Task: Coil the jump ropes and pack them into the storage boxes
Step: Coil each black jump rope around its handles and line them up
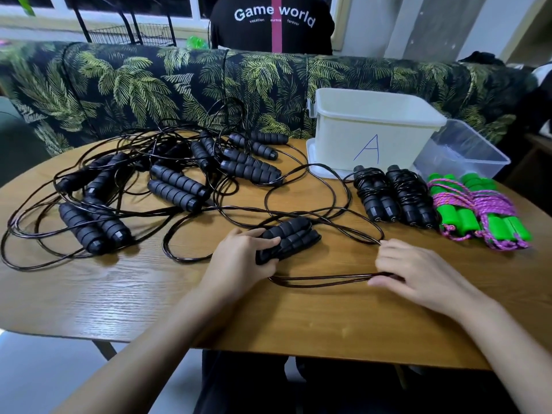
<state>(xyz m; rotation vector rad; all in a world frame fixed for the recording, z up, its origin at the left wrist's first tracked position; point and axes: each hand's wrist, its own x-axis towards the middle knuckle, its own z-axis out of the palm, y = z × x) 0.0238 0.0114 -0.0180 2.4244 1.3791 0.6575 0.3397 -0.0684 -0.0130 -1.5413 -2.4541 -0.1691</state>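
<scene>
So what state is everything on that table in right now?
Left hand: gripping a black handle pair.
Right hand: fingers pinching doubled black cord.
Loose black ropes: uncoiled, tangled.
Two black bundles: coiled, cord wrapped round handles, on the table.
Green-handled ropes: coiled in pink cord, unpacked.
Box marked A: open, upright; inside hidden.
Clear box: open, looks empty.

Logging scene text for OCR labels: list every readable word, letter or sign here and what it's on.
"A": handwritten in blue on the front of the white storage box.
"Game world": large white print on the black shirt of the person behind the sofa.
"vacation ... forever": small print under it; the middle word is too blurred to read.
Nothing else legible.
</scene>
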